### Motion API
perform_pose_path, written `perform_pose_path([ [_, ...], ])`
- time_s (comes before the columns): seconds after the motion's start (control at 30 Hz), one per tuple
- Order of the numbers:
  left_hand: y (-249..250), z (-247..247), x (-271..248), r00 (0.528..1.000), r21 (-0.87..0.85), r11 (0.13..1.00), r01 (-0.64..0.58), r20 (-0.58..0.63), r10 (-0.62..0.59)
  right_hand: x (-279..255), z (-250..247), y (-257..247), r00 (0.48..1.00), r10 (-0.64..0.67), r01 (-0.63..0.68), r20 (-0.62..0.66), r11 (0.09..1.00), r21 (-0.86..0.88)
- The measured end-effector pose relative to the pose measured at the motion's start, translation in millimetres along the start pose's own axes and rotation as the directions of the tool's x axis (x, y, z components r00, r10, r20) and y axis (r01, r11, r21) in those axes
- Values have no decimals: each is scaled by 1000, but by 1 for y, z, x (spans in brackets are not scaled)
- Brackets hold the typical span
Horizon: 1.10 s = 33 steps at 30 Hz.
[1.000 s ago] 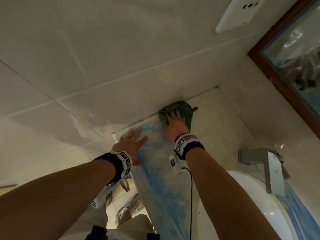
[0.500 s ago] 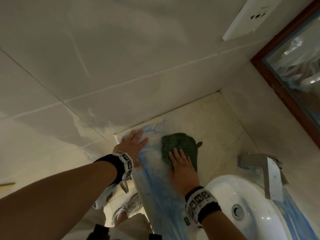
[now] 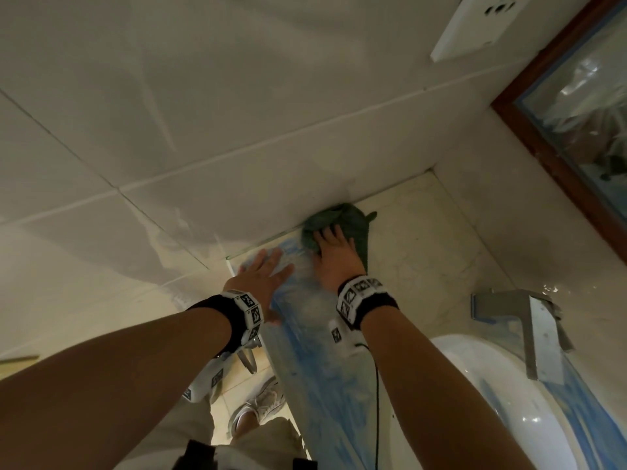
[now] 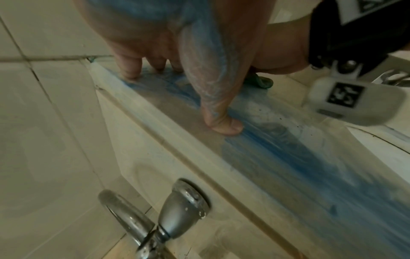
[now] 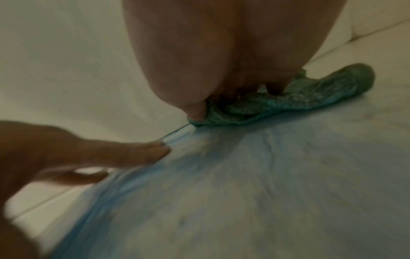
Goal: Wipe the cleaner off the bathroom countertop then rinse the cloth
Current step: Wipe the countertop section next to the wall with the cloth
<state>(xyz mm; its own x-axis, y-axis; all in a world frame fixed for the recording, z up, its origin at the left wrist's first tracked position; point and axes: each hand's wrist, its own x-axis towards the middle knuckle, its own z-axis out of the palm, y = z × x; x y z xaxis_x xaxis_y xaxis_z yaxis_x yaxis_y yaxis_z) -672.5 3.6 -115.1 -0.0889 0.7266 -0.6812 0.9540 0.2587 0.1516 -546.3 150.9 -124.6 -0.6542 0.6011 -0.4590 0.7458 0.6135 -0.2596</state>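
So half a second back my right hand (image 3: 334, 257) had the green cloth (image 3: 342, 220) pulled toward the sink (image 3: 502, 401); now it's shoved to the far edge of the desk (image 3: 417, 252), bunched against the wall tiles (image 3: 237, 137). Its fingers (image 3: 330, 234) lie flat on the cloth, pressing, not pinching. My left hand (image 3: 259, 283) hasn't budged, fingers spread on the near corner, thumb in blue cleaner (image 4: 288, 149). So that's 1 more scrub stroke. Loads of blue streaks remain along the front strip, so I reckon rinsing is a way off.
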Motion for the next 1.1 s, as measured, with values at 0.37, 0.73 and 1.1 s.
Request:
perform_pose_path([
  [0.37, -1, 0, -1, 1000, -32, 999, -7, 10, 7, 23, -20, 71, 973, 225, -221, -54, 973, 62],
  [0.73, 0, -1, -2, 1000, -12, 1000, -7, 1, 7, 3, 11, 2, 995, -100, 100, -1, 995, -29],
  [1.1, -3, 0, -1, 1000, -21, 1000, -19, 11, 20, 19, -11, 50, 983, 179, -177, -32, 982, 61],
])
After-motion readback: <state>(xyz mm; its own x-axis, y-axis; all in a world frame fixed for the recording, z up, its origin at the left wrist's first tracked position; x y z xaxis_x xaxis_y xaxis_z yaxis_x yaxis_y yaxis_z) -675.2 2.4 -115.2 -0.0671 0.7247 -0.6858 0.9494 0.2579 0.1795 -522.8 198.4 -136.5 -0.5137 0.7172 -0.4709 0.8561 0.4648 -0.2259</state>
